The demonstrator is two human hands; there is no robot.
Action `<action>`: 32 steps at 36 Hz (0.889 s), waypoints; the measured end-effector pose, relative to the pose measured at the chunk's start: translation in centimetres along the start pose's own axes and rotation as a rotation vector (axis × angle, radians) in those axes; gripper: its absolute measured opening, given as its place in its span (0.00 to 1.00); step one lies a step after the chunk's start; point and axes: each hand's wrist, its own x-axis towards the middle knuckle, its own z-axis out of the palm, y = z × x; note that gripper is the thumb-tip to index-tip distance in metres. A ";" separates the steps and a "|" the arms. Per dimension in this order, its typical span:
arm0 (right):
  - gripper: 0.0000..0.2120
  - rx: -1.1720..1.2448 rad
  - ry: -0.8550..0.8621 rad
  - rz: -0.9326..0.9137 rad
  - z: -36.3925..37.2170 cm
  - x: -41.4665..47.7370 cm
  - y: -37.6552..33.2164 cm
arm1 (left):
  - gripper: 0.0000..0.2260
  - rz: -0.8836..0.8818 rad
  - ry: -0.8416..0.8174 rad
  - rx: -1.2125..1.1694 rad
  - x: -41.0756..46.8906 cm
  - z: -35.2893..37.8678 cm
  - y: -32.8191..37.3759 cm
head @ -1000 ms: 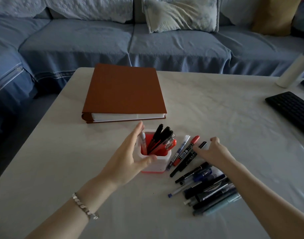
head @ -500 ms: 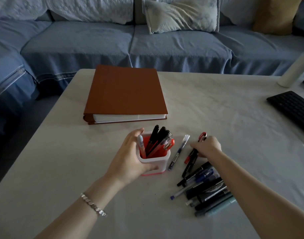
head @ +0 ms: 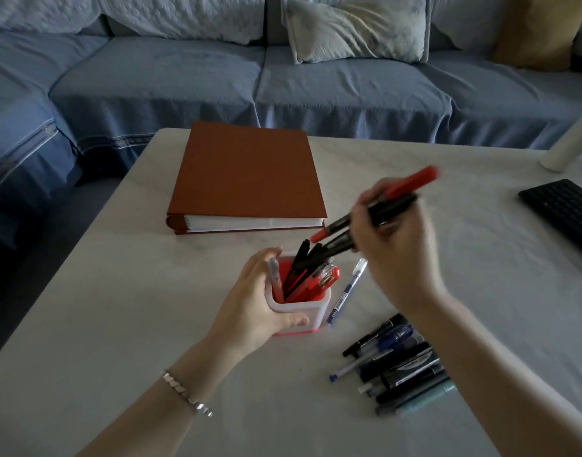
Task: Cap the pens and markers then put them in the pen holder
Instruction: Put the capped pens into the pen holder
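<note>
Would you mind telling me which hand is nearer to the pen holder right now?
Left. The left hand grips the pen holder around its side; the right hand is raised beyond it to the right, holding two markers.

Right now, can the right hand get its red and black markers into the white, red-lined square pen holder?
Likely yes: right hand holds the markers slanted just above the pen holder, which the left hand grips; red interior shows between the pens inside.
</note>
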 end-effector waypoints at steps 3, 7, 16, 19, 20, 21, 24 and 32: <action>0.14 -0.170 -0.124 0.067 1.7 -0.9 1.4 | 0.43 0.013 0.007 0.024 0.0 -0.1 0.2; 0.35 -0.281 -0.142 -0.008 2.7 -2.2 3.3 | 0.38 0.068 -0.005 0.048 -0.1 -0.2 0.5; 0.16 -0.517 -0.109 -0.222 3.4 -3.0 6.0 | 0.34 0.033 -0.041 -0.032 0.0 -0.3 0.7; 0.19 -0.430 -0.025 -0.161 1.9 -2.8 5.9 | 0.33 0.034 -0.063 -0.069 -0.1 -0.5 0.7; 0.17 -0.392 0.044 -0.062 1.2 -2.5 6.0 | 0.33 0.035 -0.071 -0.079 -0.1 -0.5 0.7; 0.14 -0.356 0.092 0.078 0.4 -2.0 6.3 | 0.33 0.040 -0.075 -0.082 -0.1 -0.5 0.7; 0.17 -0.432 -0.026 0.570 -1.4 -0.9 8.6 | 0.35 0.050 -0.037 -0.064 0.0 -0.2 0.2; 0.24 -0.687 -0.232 0.806 0.8 -1.0 12.7 | 0.35 0.095 -0.001 -0.043 0.1 0.2 -0.1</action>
